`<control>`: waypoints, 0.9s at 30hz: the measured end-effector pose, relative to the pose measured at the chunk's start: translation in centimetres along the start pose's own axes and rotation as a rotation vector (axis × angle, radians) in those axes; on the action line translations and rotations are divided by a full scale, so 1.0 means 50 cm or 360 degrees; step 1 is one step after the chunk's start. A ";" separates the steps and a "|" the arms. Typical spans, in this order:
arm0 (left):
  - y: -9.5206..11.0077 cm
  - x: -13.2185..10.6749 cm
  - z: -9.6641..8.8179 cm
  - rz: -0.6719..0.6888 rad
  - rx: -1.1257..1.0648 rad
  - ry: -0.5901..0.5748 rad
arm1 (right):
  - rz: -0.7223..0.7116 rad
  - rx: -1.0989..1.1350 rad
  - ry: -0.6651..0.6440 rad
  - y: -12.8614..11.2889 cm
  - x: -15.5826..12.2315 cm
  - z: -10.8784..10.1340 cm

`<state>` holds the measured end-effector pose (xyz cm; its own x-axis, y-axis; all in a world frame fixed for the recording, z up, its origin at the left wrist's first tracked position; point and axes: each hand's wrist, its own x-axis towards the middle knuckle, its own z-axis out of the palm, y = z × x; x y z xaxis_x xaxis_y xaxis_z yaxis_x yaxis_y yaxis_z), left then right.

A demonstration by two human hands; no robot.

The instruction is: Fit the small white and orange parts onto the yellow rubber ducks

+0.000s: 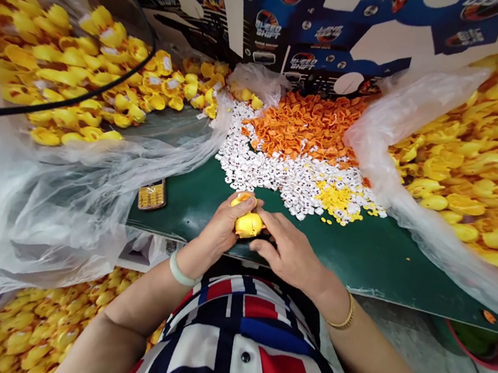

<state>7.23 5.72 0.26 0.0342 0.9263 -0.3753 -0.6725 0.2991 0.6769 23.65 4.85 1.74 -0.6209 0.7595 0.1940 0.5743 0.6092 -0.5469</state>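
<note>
A small yellow toy duck (248,222) sits between both hands over the near edge of the green table (373,252). My left hand (221,227) is wrapped round its left side, with the thumb on its top. My right hand (287,248) pinches it from the right, fingers pressed to the body. Just beyond the hands lie a heap of small white round parts (273,174), a patch of tiny yellow parts (336,199) and a pile of orange parts (307,127).
Clear plastic bags full of yellow ducks lie at the left (75,72), right (485,168) and lower left (33,323). A gold mobile phone (152,194) lies on the table's left end. Printed blue cardboard (270,24) stands behind. A black cable (58,101) crosses the left bag.
</note>
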 end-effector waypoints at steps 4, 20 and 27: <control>0.009 -0.009 -0.003 -0.0147 -0.0046 -0.0009 | -0.0020 0.0243 0.0064 0.007 -0.006 -0.008; -0.003 -0.019 0.024 0.0086 -0.0017 0.0114 | -0.0147 0.0064 0.0334 -0.002 -0.015 0.019; -0.024 -0.052 0.011 0.0199 -0.0162 0.0097 | 0.0186 0.0208 0.0289 -0.012 -0.018 0.030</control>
<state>8.36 3.10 0.78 -0.0972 0.9384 -0.3317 -0.7400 0.1547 0.6545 23.03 3.47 0.68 -0.4412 0.8589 0.2599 0.5554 0.4889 -0.6727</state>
